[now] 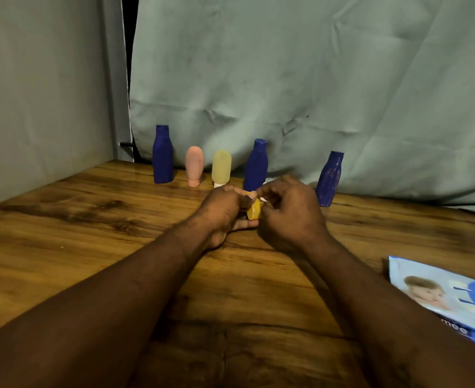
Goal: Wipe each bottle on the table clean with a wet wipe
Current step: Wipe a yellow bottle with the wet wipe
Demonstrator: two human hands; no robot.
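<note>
My left hand holds a small yellow bottle over the middle of the wooden table. My right hand is curled against the bottle's end, pinching a bit of white wipe that barely shows. Along the back stand a blue bottle, a pink tube on its cap, a pale yellow tube on its cap, a second blue bottle and a ribbed blue bottle at the right.
A blue pack of wet wipes lies at the table's right edge, close to my right forearm. A grey-green cloth hangs behind the bottles, and a wall closes off the left side.
</note>
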